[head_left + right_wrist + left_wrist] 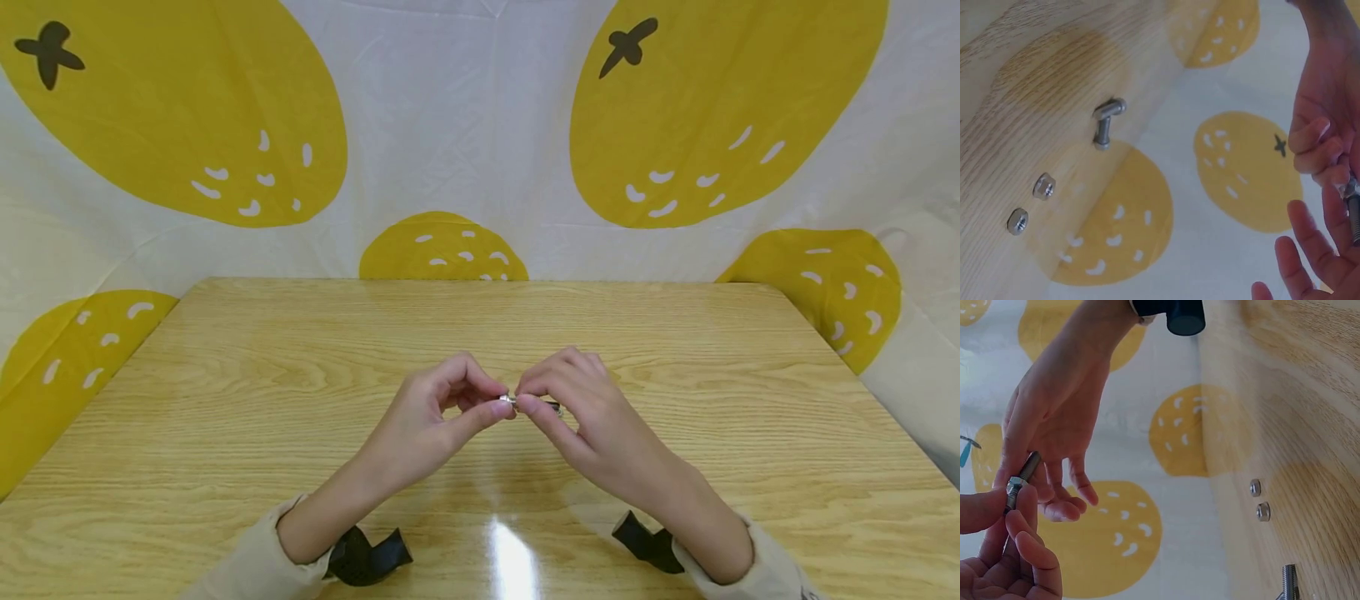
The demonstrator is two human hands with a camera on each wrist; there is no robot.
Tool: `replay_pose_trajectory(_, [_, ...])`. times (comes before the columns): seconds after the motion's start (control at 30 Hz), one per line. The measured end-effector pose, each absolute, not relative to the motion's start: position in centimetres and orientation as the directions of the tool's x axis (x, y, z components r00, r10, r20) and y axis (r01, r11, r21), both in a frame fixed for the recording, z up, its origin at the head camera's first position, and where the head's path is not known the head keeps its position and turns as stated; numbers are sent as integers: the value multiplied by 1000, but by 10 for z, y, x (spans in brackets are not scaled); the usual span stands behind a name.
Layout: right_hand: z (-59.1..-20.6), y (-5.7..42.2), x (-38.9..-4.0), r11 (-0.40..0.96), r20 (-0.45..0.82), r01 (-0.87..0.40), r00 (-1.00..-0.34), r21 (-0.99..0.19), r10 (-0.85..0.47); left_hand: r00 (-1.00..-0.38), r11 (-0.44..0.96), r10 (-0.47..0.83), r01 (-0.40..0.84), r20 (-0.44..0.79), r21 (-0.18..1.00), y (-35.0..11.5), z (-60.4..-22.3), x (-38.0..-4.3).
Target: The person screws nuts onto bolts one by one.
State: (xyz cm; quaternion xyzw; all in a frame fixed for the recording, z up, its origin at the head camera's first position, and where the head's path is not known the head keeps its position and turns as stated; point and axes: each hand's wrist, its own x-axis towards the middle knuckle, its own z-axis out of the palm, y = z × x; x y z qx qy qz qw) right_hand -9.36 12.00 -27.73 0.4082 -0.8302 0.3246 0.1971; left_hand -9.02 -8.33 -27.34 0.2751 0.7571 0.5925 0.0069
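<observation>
In the head view, my left hand (pixel 420 425) and right hand (pixel 600 421) meet over the middle of the table around one small metal bolt (pixel 556 407). A hex nut (pixel 1016 483) sits on the bolt's shank, with thread showing beyond it in the left wrist view. My left thumb and fingertips pinch the assembly at the nut end. On the other side, my right thumb and index finger pinch the bolt's shank, while the remaining right fingers spread loosely in the right wrist view. Fingertips hide part of the bolt.
Two loose nuts (pixel 1044 186) lie side by side on the wooden table (pixel 300 350). Near them rest two more bolts (pixel 1110 109), one lying against the other. Black wrist mounts (pixel 371 557) hang under both forearms. A lemon-patterned cloth (pixel 457 125) hangs behind the table.
</observation>
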Motion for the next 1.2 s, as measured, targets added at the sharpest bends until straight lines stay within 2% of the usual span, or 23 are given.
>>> replay_pose_trajectory(0.23, [-277,120,-93,473,576,-791,-609,-388,-545,-850,149,424,407,314,901,-84,-274,-90])
replay_pose_trajectory(0.6, [-275,119,-93,403,636,-842,-537,-359,-555,-862,155,413,384,294,910,-84,-272,-89])
replay_pose_trajectory(1.2, [-279,120,-94,463,596,-805,-589,-371,-546,-844,139,431,412,319,901,-83,-274,-90])
